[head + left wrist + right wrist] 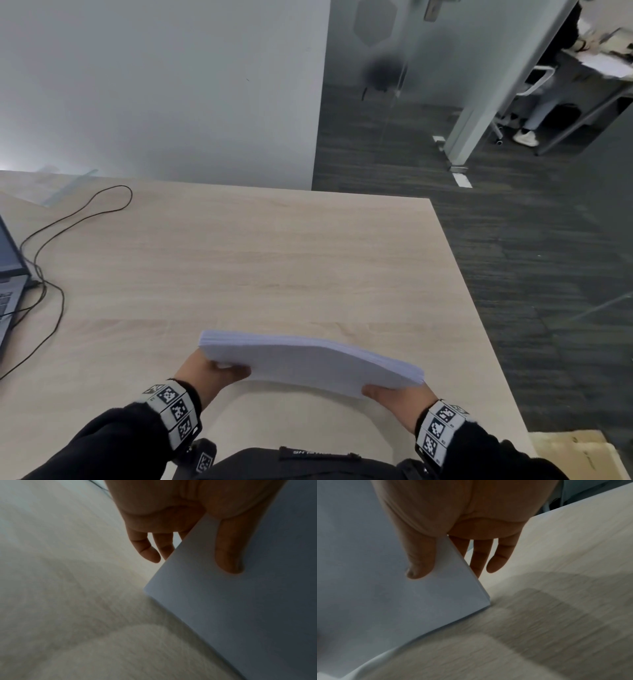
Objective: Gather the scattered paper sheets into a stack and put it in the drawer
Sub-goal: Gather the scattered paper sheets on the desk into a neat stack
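A stack of white paper sheets [308, 363] is held above the near part of the wooden table [239, 257], bowed slightly upward in the middle. My left hand [212, 373] pinches its left end, thumb on top and fingers underneath. My right hand [397, 397] pinches the right end the same way. In the left wrist view the thumb [228, 555] lies on the paper stack [240, 615]. The right wrist view shows the thumb [419, 561] on top of the paper stack [376, 601] and fingers [498, 561] behind its edge. No drawer is in view.
A laptop [8, 274] sits at the table's left edge with black cables [51, 240] looping across the surface. The table's right edge [479, 308] drops to dark carpet. A glass partition and a seated person [534, 113] are far right. A cardboard piece [575, 452] lies below right.
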Available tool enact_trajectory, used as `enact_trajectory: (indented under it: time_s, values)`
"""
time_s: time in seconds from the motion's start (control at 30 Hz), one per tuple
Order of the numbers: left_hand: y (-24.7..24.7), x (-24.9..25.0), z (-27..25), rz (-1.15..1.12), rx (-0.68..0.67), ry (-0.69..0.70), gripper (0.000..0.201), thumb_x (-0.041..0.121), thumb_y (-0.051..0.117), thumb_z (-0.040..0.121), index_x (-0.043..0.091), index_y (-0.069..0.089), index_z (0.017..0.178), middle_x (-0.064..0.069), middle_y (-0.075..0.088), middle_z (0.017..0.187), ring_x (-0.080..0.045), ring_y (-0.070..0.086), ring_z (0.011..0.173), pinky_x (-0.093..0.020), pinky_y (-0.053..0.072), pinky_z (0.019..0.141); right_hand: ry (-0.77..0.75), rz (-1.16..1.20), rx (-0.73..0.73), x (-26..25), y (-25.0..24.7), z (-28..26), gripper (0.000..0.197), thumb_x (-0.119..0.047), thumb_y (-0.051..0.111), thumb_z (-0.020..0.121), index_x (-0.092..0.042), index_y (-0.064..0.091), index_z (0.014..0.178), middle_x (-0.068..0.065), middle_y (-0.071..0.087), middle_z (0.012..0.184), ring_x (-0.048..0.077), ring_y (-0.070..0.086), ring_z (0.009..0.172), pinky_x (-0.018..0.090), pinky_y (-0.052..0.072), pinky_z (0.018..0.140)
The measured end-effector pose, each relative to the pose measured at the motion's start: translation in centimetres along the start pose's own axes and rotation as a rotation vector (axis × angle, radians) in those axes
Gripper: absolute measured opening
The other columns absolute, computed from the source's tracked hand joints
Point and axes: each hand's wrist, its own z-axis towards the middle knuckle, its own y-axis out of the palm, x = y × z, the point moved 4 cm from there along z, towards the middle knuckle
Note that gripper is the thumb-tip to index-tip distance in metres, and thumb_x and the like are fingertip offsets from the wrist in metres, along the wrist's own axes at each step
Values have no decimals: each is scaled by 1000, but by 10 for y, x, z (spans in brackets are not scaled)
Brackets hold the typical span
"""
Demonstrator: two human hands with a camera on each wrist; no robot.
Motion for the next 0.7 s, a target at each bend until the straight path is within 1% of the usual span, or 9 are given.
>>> enact_trajectory:
  time_s: [0.07, 0.17, 0.23, 0.3, 0.4, 0.47, 0.57, 0.63, 0.7]
  values:
    - [-2, -3, 2, 12, -21, 2, 37, 3, 86, 68, 30, 66, 83, 16, 70, 81, 1, 63, 79, -24, 46, 75, -2, 0, 5, 4, -2, -1, 29, -33, 83, 64, -28, 71, 90, -9, 75, 87, 8, 69, 86, 32, 56, 85]
    - [3, -12, -1, 84, -81, -32, 41, 5, 87, 67, 32, 62, 84, 12, 69, 86, -8, 64, 83, -28, 45, 80, 28, -29, -22, 8, 3, -1, 35, -30, 85, 61, -31, 67, 92, -10, 73, 93, 9, 67, 93, 31, 54, 89]
    - [6, -16, -2, 97, -77, -37, 43, 4, 86, 69, 33, 59, 85, 12, 66, 87, -14, 62, 85, -28, 43, 82, 21, -35, -41, 7, 8, -2, 37, -24, 85, 66, -37, 61, 92, -10, 70, 96, 10, 65, 96, 33, 52, 93]
    - [7, -18, -1, 95, -41, -26, 42, 4, 84, 72, 34, 58, 86, 11, 65, 86, -16, 60, 86, -27, 41, 83, 11, -32, -19, 6, 8, -2, 35, -25, 82, 70, -40, 58, 91, -12, 68, 96, 11, 64, 96, 35, 51, 95]
    - [4, -20, 2, 116, -30, -12, 39, 11, 85, 72, 37, 59, 85, 4, 69, 91, -18, 63, 89, -30, 44, 84, -11, -51, -6, 3, 6, -3, 36, -28, 80, 74, -45, 52, 88, -17, 63, 94, 13, 62, 95, 28, 48, 91]
    - [6, -24, 4, 143, -59, -25, 36, 12, 86, 71, 34, 61, 86, 3, 70, 92, -18, 65, 90, -31, 46, 83, 10, -52, 1, 5, 4, -4, 36, -30, 81, 70, -44, 54, 90, -16, 66, 95, 12, 63, 96, 30, 50, 91]
    - [12, -29, 2, 167, -52, -54, 35, 12, 84, 74, 26, 59, 93, 1, 67, 92, -20, 62, 90, -29, 44, 83, 35, -46, -11, 8, 7, -3, 32, -32, 81, 69, -40, 60, 91, -10, 71, 97, 13, 65, 96, 37, 52, 92]
    - [13, -29, 2, 169, -46, -58, 27, 12, 82, 76, 25, 62, 87, -1, 69, 91, -22, 64, 91, -31, 46, 83, 35, -46, -16, 11, 7, 0, 29, -37, 77, 68, -40, 61, 92, -8, 72, 97, 15, 66, 95, 39, 52, 92]
    - [10, -30, 4, 153, -87, -82, 21, 11, 82, 76, 26, 68, 77, -1, 75, 86, -24, 69, 88, -35, 51, 83, 25, -39, -21, 9, 5, 1, 18, -36, 73, 75, -40, 63, 88, -8, 72, 98, 14, 66, 94, 37, 53, 91]
